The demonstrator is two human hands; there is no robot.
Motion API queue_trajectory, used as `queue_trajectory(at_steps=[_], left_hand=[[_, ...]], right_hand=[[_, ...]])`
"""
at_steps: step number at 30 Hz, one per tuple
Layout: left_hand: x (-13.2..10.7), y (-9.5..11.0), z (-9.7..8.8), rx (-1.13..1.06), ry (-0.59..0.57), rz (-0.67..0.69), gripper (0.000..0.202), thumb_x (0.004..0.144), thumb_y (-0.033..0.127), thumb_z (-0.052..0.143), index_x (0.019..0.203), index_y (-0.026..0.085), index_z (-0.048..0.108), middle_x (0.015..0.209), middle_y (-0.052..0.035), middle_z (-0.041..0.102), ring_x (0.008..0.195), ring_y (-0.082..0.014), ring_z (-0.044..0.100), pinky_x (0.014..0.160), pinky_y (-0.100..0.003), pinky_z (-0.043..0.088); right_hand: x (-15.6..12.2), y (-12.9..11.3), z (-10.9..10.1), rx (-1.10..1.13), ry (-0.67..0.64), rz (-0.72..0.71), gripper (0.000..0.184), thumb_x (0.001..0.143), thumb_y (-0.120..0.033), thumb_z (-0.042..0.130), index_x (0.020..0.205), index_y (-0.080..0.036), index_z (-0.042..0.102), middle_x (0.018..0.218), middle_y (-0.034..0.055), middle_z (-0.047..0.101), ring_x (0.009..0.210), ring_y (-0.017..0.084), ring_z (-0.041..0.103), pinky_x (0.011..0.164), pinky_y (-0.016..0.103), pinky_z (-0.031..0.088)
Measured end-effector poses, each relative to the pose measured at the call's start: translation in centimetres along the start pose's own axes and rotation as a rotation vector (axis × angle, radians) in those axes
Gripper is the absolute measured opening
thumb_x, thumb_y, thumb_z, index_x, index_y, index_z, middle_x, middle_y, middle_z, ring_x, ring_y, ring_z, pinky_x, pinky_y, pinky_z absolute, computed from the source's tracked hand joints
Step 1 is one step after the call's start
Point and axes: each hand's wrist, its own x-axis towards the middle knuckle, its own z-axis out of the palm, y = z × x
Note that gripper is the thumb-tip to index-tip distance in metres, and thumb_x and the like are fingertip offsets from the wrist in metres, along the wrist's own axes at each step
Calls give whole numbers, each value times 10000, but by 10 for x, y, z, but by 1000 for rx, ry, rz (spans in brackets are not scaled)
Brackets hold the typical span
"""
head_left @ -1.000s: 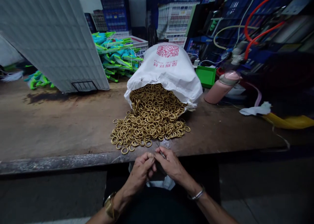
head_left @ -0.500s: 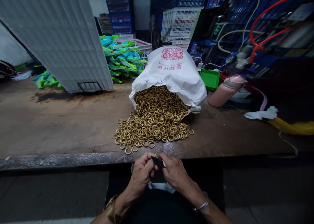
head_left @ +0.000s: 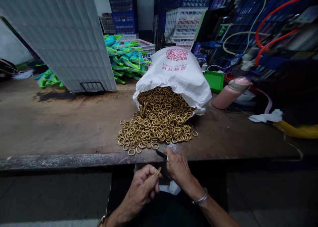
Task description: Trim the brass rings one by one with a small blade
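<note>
While the left hand [head_left: 142, 189] pinches one brass ring [head_left: 158, 170] near the bench [head_left: 62, 127] edge, the right hand [head_left: 177, 169] just right of it grips a thin dark strip [head_left: 161, 154]. Farther off, rings [head_left: 156, 124] spill from a white sack [head_left: 176, 73].

A worn brown bench [head_left: 62, 127] with a scuffed metal front edge fills the dim room. Behind it stand stacked blue crates [head_left: 123, 11], white crates [head_left: 182, 21] and a pale wall [head_left: 105, 5].
</note>
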Motion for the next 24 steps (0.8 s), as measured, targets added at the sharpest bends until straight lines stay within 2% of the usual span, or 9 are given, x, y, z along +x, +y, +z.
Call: queue_trajectory(at_steps=[4,7,11,14,16,20,24], left_hand=[[1,-4,-9,-221,29,-43,320,738,463,564,725,148,507,599,22,534,375,-20,334,343,-147,191],[6,-3,-13,-309,72,-64,324,734,443,576,681,133,497,672,-16,569,402,-26,374,342,-149,231],[9,-3,-19,-414,70,-68,229,743,355,581,722,148,486,680,-26,584,428,-51,429,348,-151,266],[11,-6,-25,-517,26,-85,171,749,302,570,832,165,510,659,-4,562,449,-67,458,352,-149,277],[13,-9,-28,-573,11,-93,173,755,312,563,817,153,533,669,-5,547,486,-76,484,364,-151,298],[19,-9,-28,-602,18,-65,212,755,314,584,678,125,527,686,-13,532,536,-75,501,382,-148,307],[26,-1,-23,-536,37,1,180,703,270,653,738,149,524,651,9,530,508,-66,482,367,-136,298]], right_hand=[[14,-3,9,43,141,-59,173,751,-105,416,899,-177,470,789,40,640,691,157,582,563,259,246],[25,-9,19,13,205,-43,153,793,-196,445,946,-182,450,839,46,639,713,167,586,575,263,249],[35,-18,21,-49,207,27,195,792,-206,468,983,-177,436,839,55,639,725,179,593,571,264,245],[38,-20,15,-41,183,67,140,784,-179,462,924,-182,460,779,49,640,684,175,592,552,262,233],[40,-18,11,-3,177,79,108,782,-181,458,888,-183,476,722,41,631,640,167,580,537,259,223],[41,-10,10,222,180,25,65,785,-210,436,810,-185,490,638,4,570,574,133,514,524,237,237],[37,-7,12,621,139,-2,92,746,-235,431,676,-189,468,578,-39,464,546,106,434,527,209,292]])
